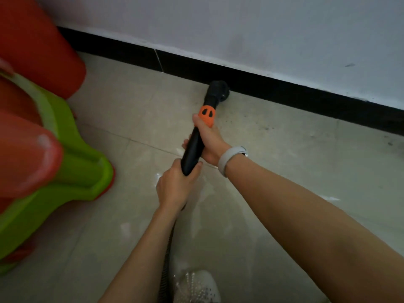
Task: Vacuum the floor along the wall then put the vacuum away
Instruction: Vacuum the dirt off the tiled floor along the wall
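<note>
We gripped the wand [193, 147] with both hands, left hand [175, 186] behind right hand [208, 138], fingers curled round it; its nozzle [217, 90] touched the skirting [284, 88].

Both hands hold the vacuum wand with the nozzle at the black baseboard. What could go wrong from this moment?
1. The nozzle sits tight against the baseboard; pushing harder may scuff it.
2. The hose trails beside the shoe, so a step could catch it.
3. Dark dirt lies to the right along the wall; it may be missed.
</note>
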### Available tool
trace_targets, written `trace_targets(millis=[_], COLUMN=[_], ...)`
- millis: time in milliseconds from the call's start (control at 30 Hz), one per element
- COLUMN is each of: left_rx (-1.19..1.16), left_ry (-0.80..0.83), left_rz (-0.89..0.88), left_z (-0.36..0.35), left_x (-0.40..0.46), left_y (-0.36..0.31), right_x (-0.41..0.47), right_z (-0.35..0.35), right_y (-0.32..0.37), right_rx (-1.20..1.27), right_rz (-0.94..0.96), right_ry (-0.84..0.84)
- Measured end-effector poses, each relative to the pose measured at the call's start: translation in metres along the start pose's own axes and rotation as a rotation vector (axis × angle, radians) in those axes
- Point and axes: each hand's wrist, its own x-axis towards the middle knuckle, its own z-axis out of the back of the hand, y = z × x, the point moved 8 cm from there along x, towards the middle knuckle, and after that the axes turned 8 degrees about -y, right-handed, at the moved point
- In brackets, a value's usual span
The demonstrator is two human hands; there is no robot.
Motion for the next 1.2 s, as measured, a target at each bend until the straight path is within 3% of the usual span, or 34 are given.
trace_targets(millis=[200, 433, 767, 1000, 1200], left_rx=[-0.103, -0.128, -0.175, -0.093, -0.152], left_ry=[-0.156, -0.134, 0.084, 0.186, 0.367], left_rz=[0.177, 0.262, 0.158, 0.049, -0.046], left_z=[0.040, 0.042, 0.007, -0.001, -0.014], left_x=[0.006, 0.031, 0.027, 0.013, 0.020], left_y=[0.077, 0.116, 0.076, 0.048, 0.011], right_x=[-0.011, -0.012, 0.000, -0.011, -0.008], right_z=[-0.092, -0.130, -0.069, -0.027, 0.007], right_y=[-0.045, -0.059, -0.042, -0.033, -0.010], right_rx=[-0.138, -0.245, -0.146, -0.046, 0.015], right_rz=[-0.085, -0.109, -0.047, -0.074, -0.083], right_ry=[0.238, 0.257, 0.030, -0.011, -0.065])
